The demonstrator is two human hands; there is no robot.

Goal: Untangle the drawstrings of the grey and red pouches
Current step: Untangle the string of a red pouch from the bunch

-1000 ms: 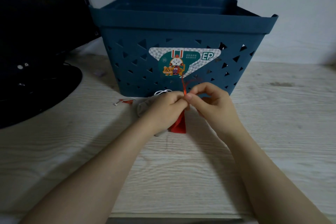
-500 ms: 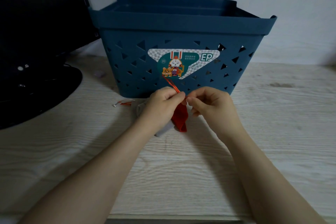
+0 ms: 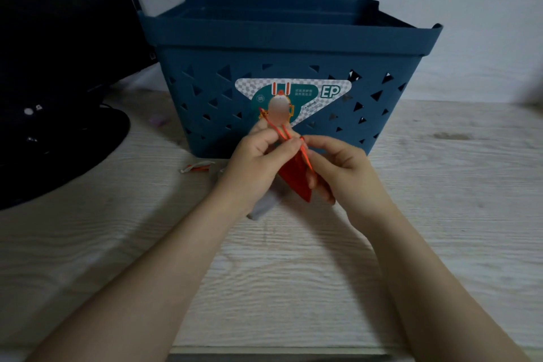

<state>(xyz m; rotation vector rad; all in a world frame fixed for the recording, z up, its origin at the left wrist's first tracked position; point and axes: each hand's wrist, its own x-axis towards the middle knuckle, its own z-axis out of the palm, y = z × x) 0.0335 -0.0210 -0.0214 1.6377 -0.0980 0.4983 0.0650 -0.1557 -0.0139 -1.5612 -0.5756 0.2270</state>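
- My left hand (image 3: 255, 166) grips the bunched necks of both pouches, fingers curled round them, thumb and forefinger pinching the red drawstring (image 3: 277, 132) where it leaves the cloth.
- My right hand (image 3: 340, 167) pinches the same cord just beside the left thumb, fingertips closed on it; the lower fingers curl under the red pouch (image 3: 296, 181).
- Change over the last second: the red cord's free loop stood up and to the right of my hands; now it slants up and to the left, over my left knuckles, across the sticker on the blue basket (image 3: 288, 73).
- The red pouch has also swung: it hung straight down between my hands, now it angles down to the right against my right palm.
- The grey pouch (image 3: 264, 206) shows more than before, a pale corner poking out below my left wrist, touching the wooden table (image 3: 293, 273).
- Reading: the red loop seems to be passing back through the tangle. The pouches are still bunched together in one fist, so I judge them not yet free.
- I cannot see the grey cord; it is hidden inside my left hand.
- A small red-and-white scrap (image 3: 196, 168) lies on the table left of my hands, near the basket's foot. A dark monitor base (image 3: 58, 150) sits far left.
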